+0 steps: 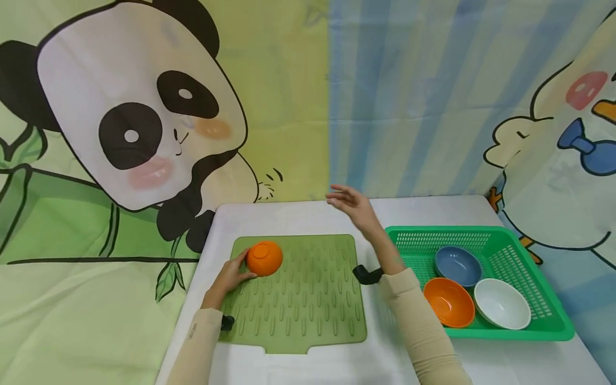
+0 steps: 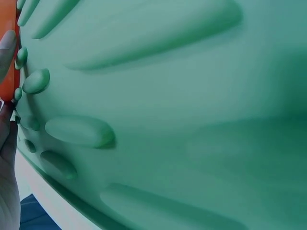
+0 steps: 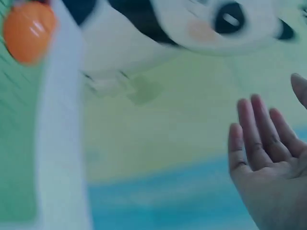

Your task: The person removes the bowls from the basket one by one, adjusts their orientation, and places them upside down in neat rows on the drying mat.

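Observation:
An orange bowl (image 1: 264,258) lies upside down at the upper left of the green ridged mat (image 1: 313,289), its base ring facing up. My left hand (image 1: 234,276) grips it from the left side, thumb and fingers spread along its rim. In the left wrist view only a slice of the orange bowl (image 2: 7,52) shows at the edge, with fingertips right against it. My right hand (image 1: 353,207) is raised beyond the mat's far right corner, holding nothing. The right wrist view shows that hand (image 3: 271,153) with its fingers extended and apart.
To the right stands a green plastic basket (image 1: 510,332) on the white table (image 1: 289,216). Inside are a blue bowl (image 1: 458,266), another orange bowl (image 1: 449,302) and a white bowl (image 1: 502,303), all right side up. A printed curtain (image 1: 289,107) hangs behind the table.

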The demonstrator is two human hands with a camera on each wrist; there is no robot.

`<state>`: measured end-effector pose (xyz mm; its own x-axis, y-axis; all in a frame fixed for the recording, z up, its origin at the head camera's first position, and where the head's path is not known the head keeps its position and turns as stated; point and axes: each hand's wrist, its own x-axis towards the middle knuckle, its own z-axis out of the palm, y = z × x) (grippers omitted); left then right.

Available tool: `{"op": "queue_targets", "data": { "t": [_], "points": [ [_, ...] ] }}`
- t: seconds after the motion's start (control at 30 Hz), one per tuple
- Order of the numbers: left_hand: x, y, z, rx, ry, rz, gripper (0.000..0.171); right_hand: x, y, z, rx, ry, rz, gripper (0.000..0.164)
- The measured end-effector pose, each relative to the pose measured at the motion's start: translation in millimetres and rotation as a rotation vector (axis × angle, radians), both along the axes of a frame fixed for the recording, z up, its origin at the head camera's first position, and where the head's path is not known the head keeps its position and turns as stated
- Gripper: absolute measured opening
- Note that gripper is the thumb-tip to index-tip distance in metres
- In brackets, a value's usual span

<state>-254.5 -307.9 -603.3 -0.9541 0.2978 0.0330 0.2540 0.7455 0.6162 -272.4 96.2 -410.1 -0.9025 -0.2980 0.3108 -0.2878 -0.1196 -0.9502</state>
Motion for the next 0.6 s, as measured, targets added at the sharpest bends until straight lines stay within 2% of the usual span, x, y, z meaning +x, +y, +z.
{"op": "queue_targets", "data": {
  "t": [0.13, 0.27, 0.37, 0.47, 0.53, 0.6],
  "points": [
    [-0.8, -2, -1.8, -0.006, 0.011, 0.002, 0.089, 17.6, 72, 10.4, 0.043, 0.044, -0.109, 0.042],
    [0.8, -3, -3.2, 0.0, 0.032, 0.001, 0.089, 38.8, 139, 2.4, 0.116, 0.012, -0.32, 0.041],
    [1.3, -4, -3.6, -0.005, 0.026, 0.001, 0.089, 54.3, 180, -10.7, 0.269, -0.085, -0.518, 0.046],
    [0.5, -4, -3.3, -0.01, 0.022, -0.003, 0.089, 67.4, 212, -23.7, 0.379, -0.21, -0.644, 0.058],
    [-0.7, -3, -3.4, -0.013, 0.028, -0.005, 0.088, 75.0, 227, -32.3, 0.367, -0.286, -0.689, 0.065],
    [-1.6, -2, -3.6, -0.02, 0.036, -0.012, 0.087, 82.0, 239, -40.1, 0.245, -0.355, -0.713, 0.071]
  ]
}}
